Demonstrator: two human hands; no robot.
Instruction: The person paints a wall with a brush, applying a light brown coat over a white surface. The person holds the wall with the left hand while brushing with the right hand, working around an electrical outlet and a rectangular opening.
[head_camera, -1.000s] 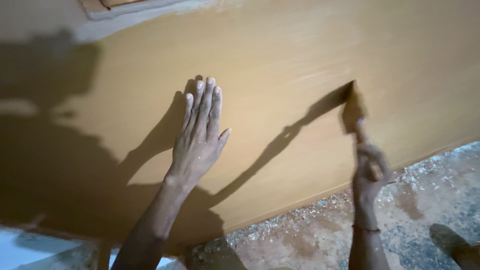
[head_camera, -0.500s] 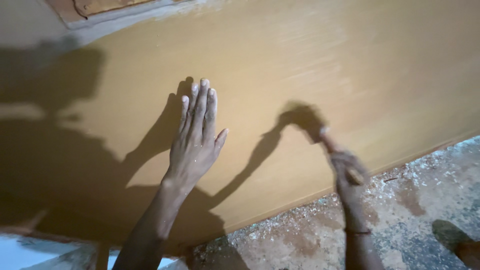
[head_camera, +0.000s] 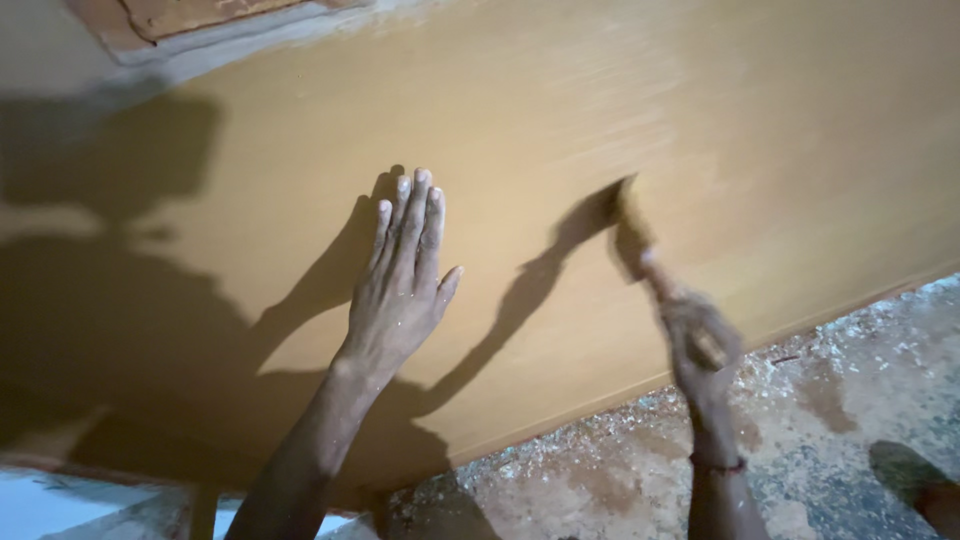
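**On the Tan Board: One Palm Flat, One Fist on a Brush**

On a wide tan board (head_camera: 560, 120) that fills most of the view, a person works with both bare hands under hard light. The right hand (head_camera: 703, 345), blurred with motion, is closed in a fist around the handle of a paintbrush (head_camera: 640, 245). The brush's long axis runs on a slant, from the fist at the near right up and away to the left. Its bristle end points toward the far left and meets the board just right of centre; whether the tip presses down or only grazes the surface cannot be told through the blur. A dark shadow of the brush stretches leftward from the tip.

Well apart from it, to the left, the left hand (head_camera: 402, 285) lies palm-down and open on the board. Its fingers are straight and held close together, pointing to the far side, with the thumb spread out to the right. It holds nothing.

Near the right hand, past the board's near edge, lies a rough floor (head_camera: 850, 400) speckled with pale flecks. At the far left corner sits a reddish frame (head_camera: 180, 15).
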